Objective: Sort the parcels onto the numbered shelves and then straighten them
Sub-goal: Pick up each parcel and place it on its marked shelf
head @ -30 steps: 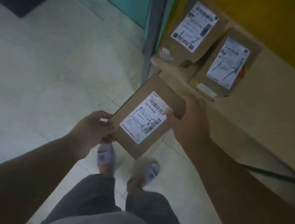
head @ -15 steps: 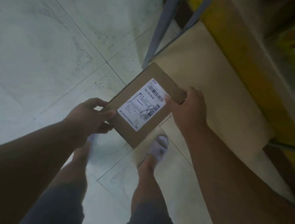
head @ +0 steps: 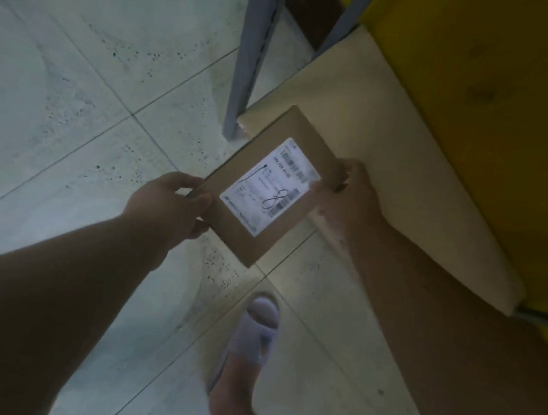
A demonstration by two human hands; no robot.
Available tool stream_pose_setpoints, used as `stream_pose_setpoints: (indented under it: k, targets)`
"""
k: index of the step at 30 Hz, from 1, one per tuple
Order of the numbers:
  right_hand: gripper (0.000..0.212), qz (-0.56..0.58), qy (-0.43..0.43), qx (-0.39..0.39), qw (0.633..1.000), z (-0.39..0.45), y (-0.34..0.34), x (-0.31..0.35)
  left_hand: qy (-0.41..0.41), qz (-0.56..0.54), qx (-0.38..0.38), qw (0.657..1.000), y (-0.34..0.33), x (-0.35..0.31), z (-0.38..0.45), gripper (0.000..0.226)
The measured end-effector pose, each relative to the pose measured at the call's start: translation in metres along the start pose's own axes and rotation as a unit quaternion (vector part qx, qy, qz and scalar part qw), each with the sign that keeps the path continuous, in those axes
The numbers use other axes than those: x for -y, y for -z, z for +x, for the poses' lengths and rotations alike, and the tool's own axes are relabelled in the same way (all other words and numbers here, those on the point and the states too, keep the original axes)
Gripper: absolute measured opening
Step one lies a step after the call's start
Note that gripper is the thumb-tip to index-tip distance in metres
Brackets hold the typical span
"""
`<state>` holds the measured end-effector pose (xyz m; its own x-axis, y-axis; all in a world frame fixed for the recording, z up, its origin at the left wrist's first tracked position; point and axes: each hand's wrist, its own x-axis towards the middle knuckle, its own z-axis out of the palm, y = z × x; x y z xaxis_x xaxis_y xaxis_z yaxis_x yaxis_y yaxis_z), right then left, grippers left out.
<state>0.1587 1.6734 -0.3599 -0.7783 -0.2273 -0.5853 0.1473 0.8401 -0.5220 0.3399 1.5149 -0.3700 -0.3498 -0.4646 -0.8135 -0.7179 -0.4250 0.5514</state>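
A flat brown cardboard parcel (head: 282,160) with a white shipping label and a handwritten 8 is held in front of me over the floor. My left hand (head: 166,202) grips its lower left edge, thumb on top. My right hand (head: 350,196) grips its right corner, thumb on the label's edge. The parcel is tilted, one corner pointing away toward the shelf post. No shelf number is visible.
A grey metal shelf post (head: 252,53) stands just beyond the parcel. A low beige shelf board (head: 394,142) runs to the right, under a yellow surface (head: 503,97). Pale floor tiles (head: 93,64) spread to the left. My foot in a white slipper (head: 255,334) is below.
My view has tipped down and moved along the shelf; the two parcels standing on the board a second ago are out of sight. Both hands keep the same hold on the parcel.
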Motion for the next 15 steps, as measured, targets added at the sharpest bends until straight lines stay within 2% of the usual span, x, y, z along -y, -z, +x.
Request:
stream_pose_setpoints:
  k: [4,7,11,15]
  targets:
    - [0.04,0.029,-0.013,0.001,0.999,0.034,-0.003,-0.007,-0.011,0.022,-0.054,0.998,-0.026,-0.003,0.016,0.014]
    - [0.043,0.039,-0.013,-0.027,0.999,0.049,0.001,-0.013,0.001,-0.022,-0.03,0.999,-0.041,-0.004,0.026,0.019]
    - [0.043,0.017,0.014,-0.069,0.997,0.082,0.017,-0.005,0.003,-0.074,0.013,0.997,-0.064,-0.024,0.045,0.045]
    - [0.048,-0.024,0.003,-0.093,0.995,0.126,0.034,0.012,0.02,-0.16,0.056,0.985,-0.08,-0.054,0.061,0.05]
